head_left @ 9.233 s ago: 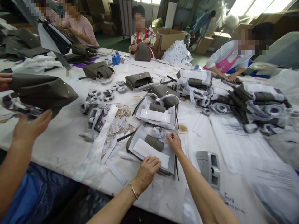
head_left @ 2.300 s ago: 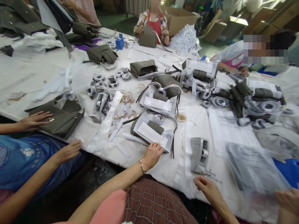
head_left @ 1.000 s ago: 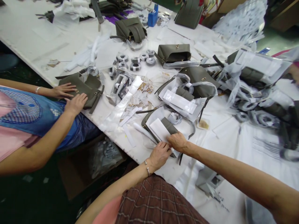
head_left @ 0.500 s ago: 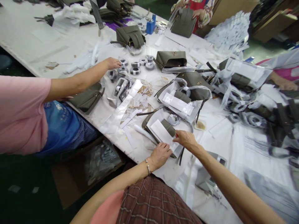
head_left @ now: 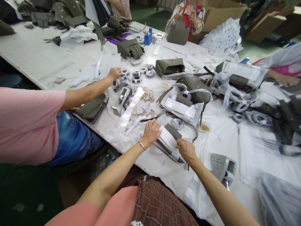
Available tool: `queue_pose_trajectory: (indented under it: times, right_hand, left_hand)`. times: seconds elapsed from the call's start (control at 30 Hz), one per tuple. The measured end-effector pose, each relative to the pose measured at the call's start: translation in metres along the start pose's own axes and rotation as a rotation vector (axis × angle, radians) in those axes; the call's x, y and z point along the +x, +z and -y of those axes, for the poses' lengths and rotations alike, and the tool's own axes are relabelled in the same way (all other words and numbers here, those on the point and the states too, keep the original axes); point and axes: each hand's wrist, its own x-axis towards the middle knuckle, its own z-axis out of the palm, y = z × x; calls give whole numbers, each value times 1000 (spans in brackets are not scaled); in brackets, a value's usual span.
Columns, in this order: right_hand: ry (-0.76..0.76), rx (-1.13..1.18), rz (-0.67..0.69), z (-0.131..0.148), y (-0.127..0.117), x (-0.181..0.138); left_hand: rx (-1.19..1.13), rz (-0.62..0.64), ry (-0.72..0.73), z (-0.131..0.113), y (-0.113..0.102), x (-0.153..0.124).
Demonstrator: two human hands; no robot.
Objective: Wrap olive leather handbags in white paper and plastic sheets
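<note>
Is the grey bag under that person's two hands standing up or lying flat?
Lying flat. The grey bag rests on the table, paper-wrapped, left hand and right hand on it.
</note>
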Motion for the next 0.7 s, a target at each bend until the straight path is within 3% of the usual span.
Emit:
queue_pose_trajectory:
  times: [0.07,0.17,0.27,0.33,0.47,0.6,0.7]
  right_hand:
    - [25,15,-15,0,0,-4]
    - [22,105,-152,6,0,-8]
    - [-119,278,-386,26,6,-10]
    - [-237,333,-455,46,18,-13]
    - [-351,317,-468,76,48,-22]
    - [-387,265,-467,76,64,-30]
    - [-382,250,-457,71,64,-29]
  left_hand:
    - [-52,31,-120,14,0,6]
    - [-148,65,-160,17,5,3]
    - [-183,69,-172,7,8,-12]
    - [-201,95,-176,-3,7,-26]
    - [-243,152,-182,-14,1,-55]
    - [-396,148,-177,-4,-4,-70]
    - [-616,99,-347,15,-2,-80]
